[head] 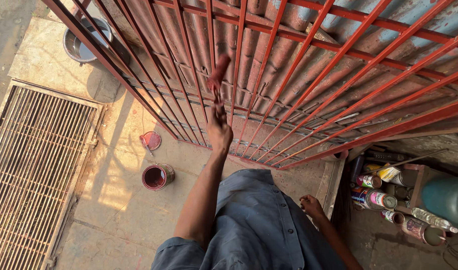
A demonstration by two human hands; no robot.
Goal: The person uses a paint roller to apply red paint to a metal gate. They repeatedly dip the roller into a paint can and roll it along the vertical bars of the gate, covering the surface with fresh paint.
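My left hand (220,131) is stretched out in front of me, arm nearly straight, reaching up to the red iron grille (309,75). My fingers are closed around the handle of a paintbrush (218,75); the brush runs on from my fingers in the same line as my forearm, its long axis pointing up and away from me, with the red-loaded head lying against the grille's bars. The head is blurred, so I can only guess that it touches a bar rather than hovering just off it. The bars slant across my view, and the brush sits roughly along one of them.

My right hand (310,205) hangs low beside my blue shirt, well away from the grille, fingers loosely curled and, as far as I can see, holding nothing. So the left hand is the one at the grille, and the right is far from it.

Below the grille, on the concrete floor, the open paint can (158,177) stands with dark red paint inside, and its lid (151,140) lies just beyond it, nearer the grille's foot. Left of the can is a metal drain grate (34,165). To the grille's right, a cluster of used tins and bottles (389,192) sits in a corner.
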